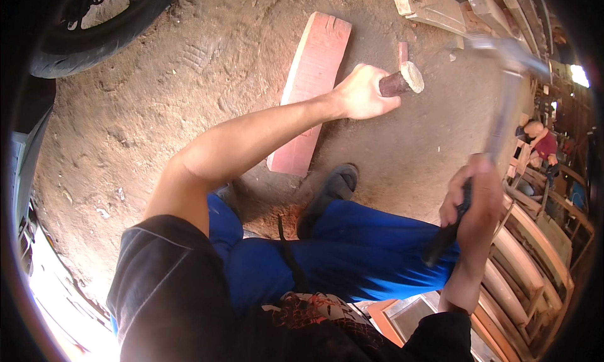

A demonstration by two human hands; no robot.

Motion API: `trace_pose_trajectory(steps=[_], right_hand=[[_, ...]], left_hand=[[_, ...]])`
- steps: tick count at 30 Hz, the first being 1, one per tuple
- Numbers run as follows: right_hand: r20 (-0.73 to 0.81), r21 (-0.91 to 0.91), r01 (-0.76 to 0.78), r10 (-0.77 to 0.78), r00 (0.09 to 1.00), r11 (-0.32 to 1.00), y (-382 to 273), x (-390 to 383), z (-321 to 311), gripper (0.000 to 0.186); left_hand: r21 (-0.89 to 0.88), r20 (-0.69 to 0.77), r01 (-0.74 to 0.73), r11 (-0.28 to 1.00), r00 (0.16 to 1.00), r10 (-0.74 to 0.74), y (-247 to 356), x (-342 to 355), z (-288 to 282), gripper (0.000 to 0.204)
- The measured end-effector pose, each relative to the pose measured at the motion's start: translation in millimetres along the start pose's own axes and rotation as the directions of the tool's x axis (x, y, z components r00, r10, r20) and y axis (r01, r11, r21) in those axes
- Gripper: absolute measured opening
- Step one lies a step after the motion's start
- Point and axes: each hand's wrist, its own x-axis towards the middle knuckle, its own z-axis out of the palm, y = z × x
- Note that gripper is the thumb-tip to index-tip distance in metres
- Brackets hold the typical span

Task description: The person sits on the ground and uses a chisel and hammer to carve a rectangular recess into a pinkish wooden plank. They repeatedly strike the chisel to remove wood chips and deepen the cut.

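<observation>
My left hand [365,93] is closed around the dark, round handle of a chisel [397,85], whose pale, mushroomed end faces up; its blade is hidden from view. A reddish wooden plank [318,63] lies on the ground, passing beneath my left forearm and wrist, with small slots cut near its far end. On the right, my right hand [475,195] grips a hammer [503,113] by its black handle. The hammer is raised, its metal head at the upper right smeared by motion and well apart from the chisel.
A small reddish wood offcut [403,50] lies beyond the chisel on the dirt floor [207,79]. A black tyre [113,47] stands at the upper left. Wooden boards [437,10] and curved wooden pieces [522,261] line the right side, where another person [544,145] is visible.
</observation>
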Motion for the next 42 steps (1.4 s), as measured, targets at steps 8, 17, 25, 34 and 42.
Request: trace_pose_trajectory(steps=[8, 17, 25, 34, 42], right_hand=[[-0.194, 0.207, -0.077, 0.118, 0.974, 0.975, -28, 11, -14, 0.027], [0.179, -0.049, -0.233, 0.238, 0.955, 0.971, -13, 55, -16, 0.032], [0.101, 0.041, -0.051, 0.047, 0.994, 0.998, 3, 71, -15, 0.031], [0.005, -0.001, -0.058, 0.058, 0.998, 0.998, -18, 70, -31, 0.032], [0.166, -0.08, -0.294, 0.303, 0.938, 0.952, -14, 74, -24, 0.032]], left_hand=[[0.036, -0.035, 0.104, 0.994, 0.994, -0.103, -6, 15, 8, 0.031], [0.071, -0.094, 0.178, 0.981, 0.981, -0.171, -12, 24, 5, 0.032], [0.091, -0.126, 0.244, 0.965, 0.965, -0.232, -5, 20, -7, 0.027], [0.123, -0.114, 0.201, 0.972, 0.976, -0.187, -3, 26, 1, 0.025], [0.146, -0.159, 0.213, 0.966, 0.969, -0.19, -8, 20, -4, 0.026]])
